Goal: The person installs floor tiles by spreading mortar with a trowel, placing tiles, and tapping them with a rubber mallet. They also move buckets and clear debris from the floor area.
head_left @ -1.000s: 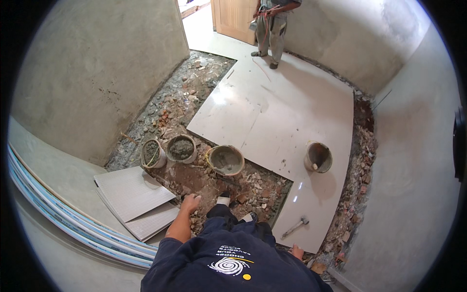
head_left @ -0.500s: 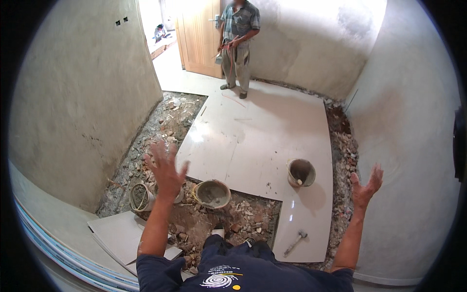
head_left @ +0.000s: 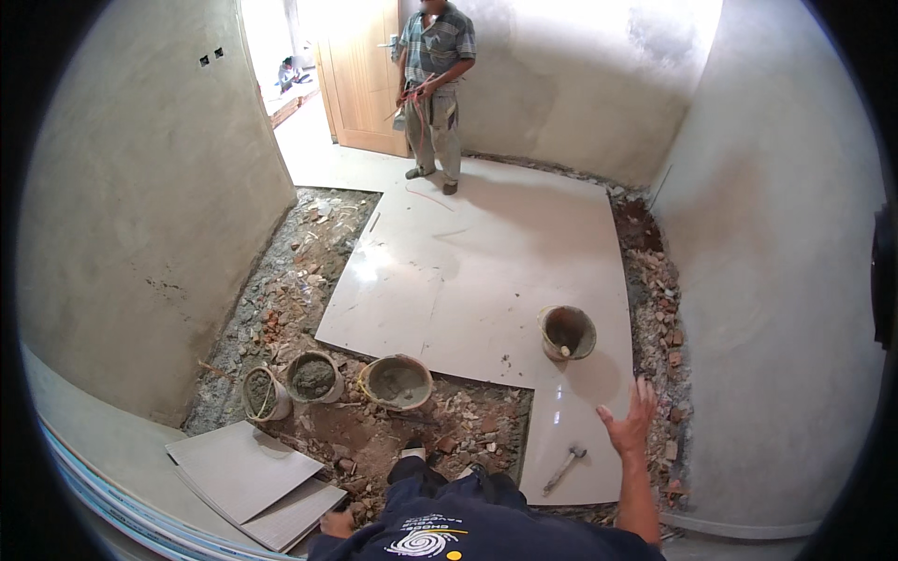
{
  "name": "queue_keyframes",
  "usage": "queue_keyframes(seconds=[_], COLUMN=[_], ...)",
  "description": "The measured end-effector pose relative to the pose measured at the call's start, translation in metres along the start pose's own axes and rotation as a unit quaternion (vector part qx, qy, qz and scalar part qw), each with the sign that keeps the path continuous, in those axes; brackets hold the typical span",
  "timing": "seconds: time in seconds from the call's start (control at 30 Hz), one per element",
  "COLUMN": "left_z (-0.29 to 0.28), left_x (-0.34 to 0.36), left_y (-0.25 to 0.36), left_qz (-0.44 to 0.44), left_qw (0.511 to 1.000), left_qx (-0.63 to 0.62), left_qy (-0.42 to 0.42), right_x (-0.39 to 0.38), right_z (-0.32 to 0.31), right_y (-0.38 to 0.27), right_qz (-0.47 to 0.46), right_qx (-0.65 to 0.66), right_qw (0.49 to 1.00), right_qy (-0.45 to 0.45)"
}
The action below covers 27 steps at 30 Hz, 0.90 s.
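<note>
- The hammer (head_left: 565, 471) is lying on the laid tiles (head_left: 505, 280), ahead and to the right.
- The worker's right hand (head_left: 631, 425) is hovering near it, fingers spread.
- The left hand (head_left: 337, 522) is showing just beside the loose tiles (head_left: 241, 467); I can't tell how its fingers are set.
- Three buckets (head_left: 336, 394) of grey mix are standing on rubble (head_left: 374, 435).
- Another person (head_left: 438, 47) is standing by the door (head_left: 360, 79).
</note>
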<state>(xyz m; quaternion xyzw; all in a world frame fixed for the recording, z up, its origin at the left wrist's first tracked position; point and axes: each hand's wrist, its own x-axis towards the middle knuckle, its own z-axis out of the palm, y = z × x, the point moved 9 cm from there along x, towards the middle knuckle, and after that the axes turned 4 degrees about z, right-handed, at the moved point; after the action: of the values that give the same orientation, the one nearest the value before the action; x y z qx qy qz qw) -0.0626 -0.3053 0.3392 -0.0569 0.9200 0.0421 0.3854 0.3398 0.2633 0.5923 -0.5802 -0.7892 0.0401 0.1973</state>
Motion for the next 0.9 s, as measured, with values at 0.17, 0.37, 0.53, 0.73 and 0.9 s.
queue_keyframes(seconds=[0.17, 0.37, 0.53, 0.73, 0.9], left_z=[0.051, 0.02, -0.006, 0.025, 0.042], left_x=[-0.012, 0.039, 0.044, 0.047, 0.033], left_y=[-0.05, 0.06, 0.16, 0.206, 0.229], left_qz=[-0.114, 0.139, 0.29, 0.307, 0.389], left_qw=[0.993, 0.981, 0.944, 0.951, 0.919], left_qx=[0.018, -0.055, -0.036, 0.035, 0.036], left_qy=[-0.025, 0.127, 0.156, 0.015, 0.052], right_x=[-0.106, -0.265, -0.299, -0.303, -0.347], right_z=[0.109, 0.204, 0.201, 0.174, 0.166], right_y=[0.117, 0.17, 0.198, 0.223, 0.228], right_qz=[0.273, 0.404, 0.484, 0.516, 0.568], right_qx=[0.099, 0.103, 0.091, 0.16, 0.15], right_qw=[0.946, 0.839, 0.803, 0.812, 0.773], right_qy=[-0.145, -0.35, -0.335, -0.222, -0.241])
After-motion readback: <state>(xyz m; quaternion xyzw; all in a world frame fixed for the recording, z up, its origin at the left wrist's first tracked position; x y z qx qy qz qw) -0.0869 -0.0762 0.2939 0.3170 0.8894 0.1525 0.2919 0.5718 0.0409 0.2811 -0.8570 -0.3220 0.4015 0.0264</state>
